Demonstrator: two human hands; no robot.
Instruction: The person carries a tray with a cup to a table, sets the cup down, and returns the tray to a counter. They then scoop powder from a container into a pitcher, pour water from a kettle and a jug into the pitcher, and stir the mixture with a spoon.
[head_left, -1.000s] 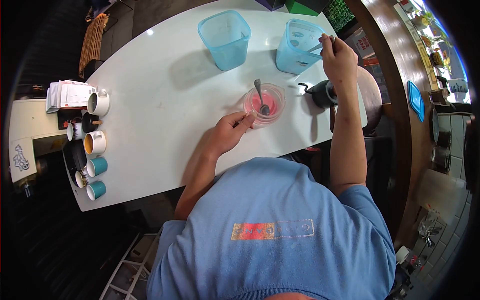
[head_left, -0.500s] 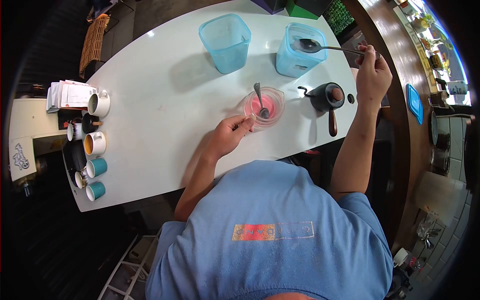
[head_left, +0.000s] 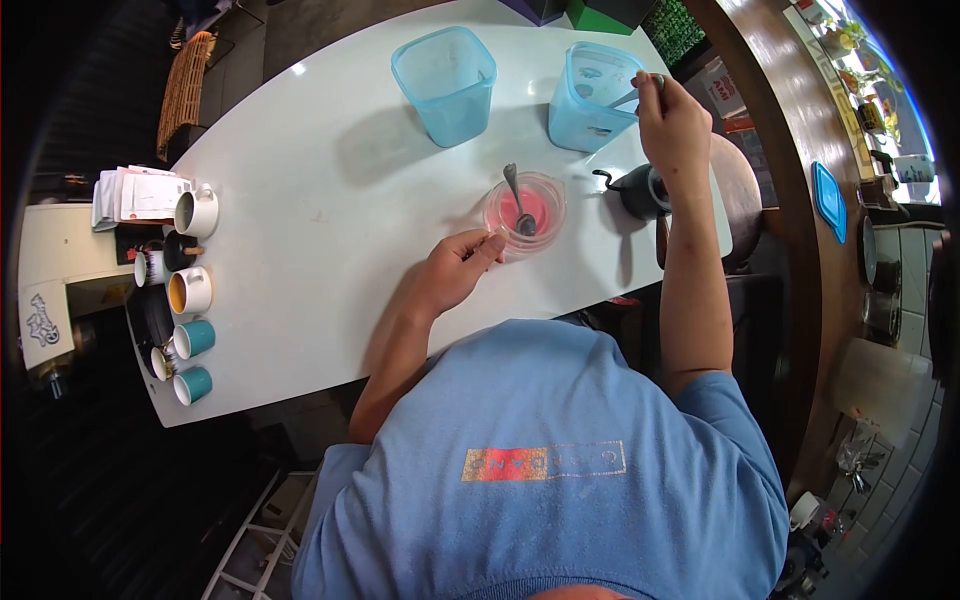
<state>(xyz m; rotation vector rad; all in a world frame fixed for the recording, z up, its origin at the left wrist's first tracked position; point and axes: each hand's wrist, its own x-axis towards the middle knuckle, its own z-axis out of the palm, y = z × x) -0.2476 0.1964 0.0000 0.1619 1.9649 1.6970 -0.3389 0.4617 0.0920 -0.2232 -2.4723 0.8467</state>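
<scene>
My left hand (head_left: 459, 270) pinches the near left edge of a clear glass cup (head_left: 548, 236) that holds something pink. A small spoon (head_left: 516, 195) leans in this cup. My right hand (head_left: 675, 125) grips the handle end of a larger spoon (head_left: 625, 98) over the right blue container (head_left: 580, 128). That spoon slants down into the container, and its bowl is hard to make out inside. The left blue container (head_left: 455, 123) stands apart, open at the top. Partly behind my right forearm is a black kettle (head_left: 638, 193) with a thin spout.
Several mugs and cups (head_left: 192, 290) line the left end of the white table (head_left: 300, 200), near a stack of papers (head_left: 145, 192). Purple and green boxes (head_left: 605, 14) are at the far edge. A blue lid (head_left: 828, 202) lies on the wooden counter at right.
My right hand has moved left with the large spoon, whose bowl has gone from above the right container's rim down into it. My left hand keeps its place at the cup.
</scene>
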